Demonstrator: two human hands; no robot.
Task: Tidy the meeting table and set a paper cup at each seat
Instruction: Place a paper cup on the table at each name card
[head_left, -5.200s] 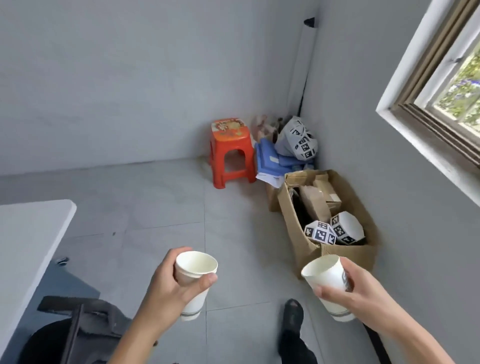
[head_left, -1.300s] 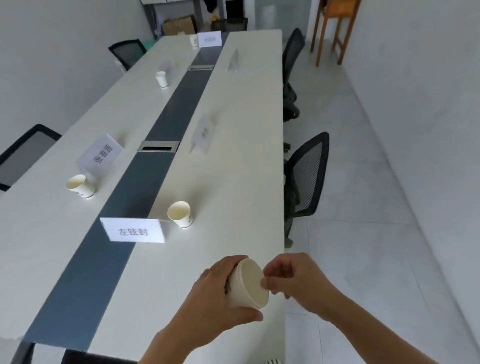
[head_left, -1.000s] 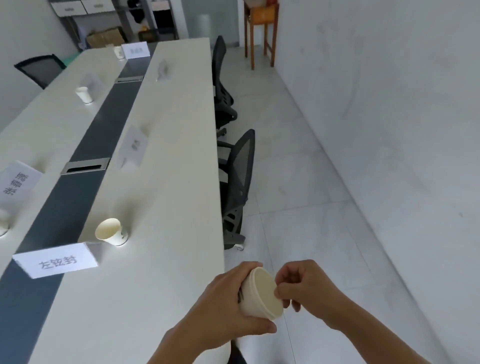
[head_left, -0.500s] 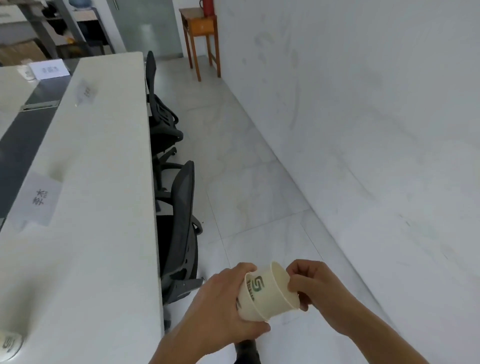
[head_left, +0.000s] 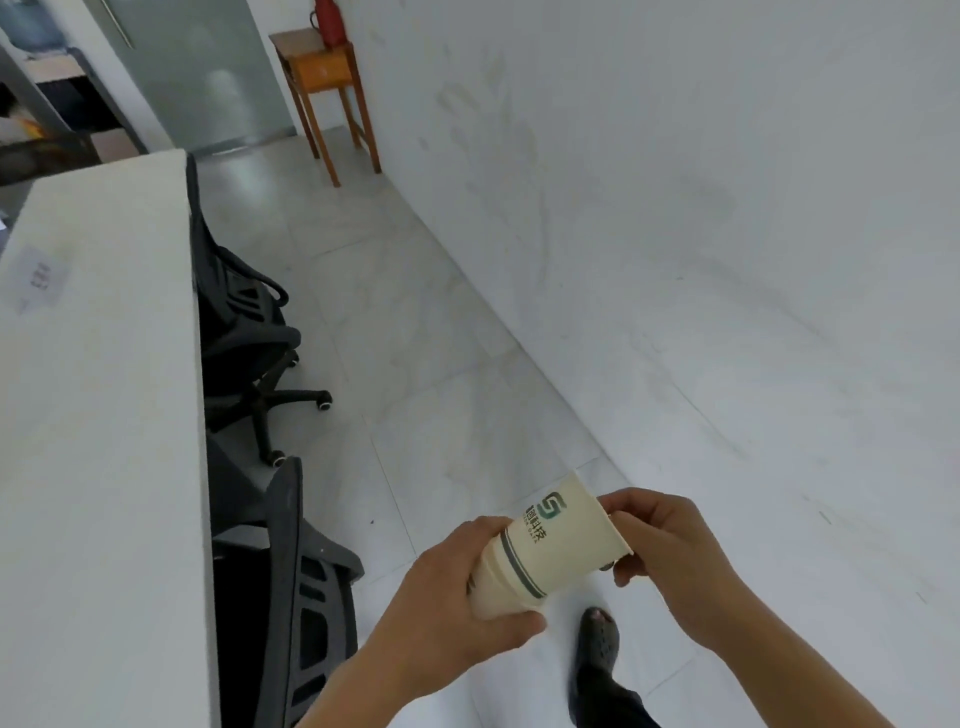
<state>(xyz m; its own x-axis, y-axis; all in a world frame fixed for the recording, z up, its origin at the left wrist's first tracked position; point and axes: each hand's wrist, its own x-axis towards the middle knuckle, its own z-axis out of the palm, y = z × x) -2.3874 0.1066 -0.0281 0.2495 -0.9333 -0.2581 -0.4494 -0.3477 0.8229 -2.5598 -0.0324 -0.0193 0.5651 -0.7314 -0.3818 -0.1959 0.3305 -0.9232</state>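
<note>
Two hands: I am watching both closing on nested paper cups (head_left: 550, 540), tilted, over the floor.
left hand (head_left: 457, 587): wrapping the base end.
right hand (head_left: 670, 551): pinching the rim.
table (head_left: 93, 415): lying well left, office chair (head_left: 291, 571) beside it.

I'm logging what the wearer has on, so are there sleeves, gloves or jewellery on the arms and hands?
The left hand and right hand show no gloves, rings, watch or bands. Both arms are bare, with no sleeves in view.
</note>
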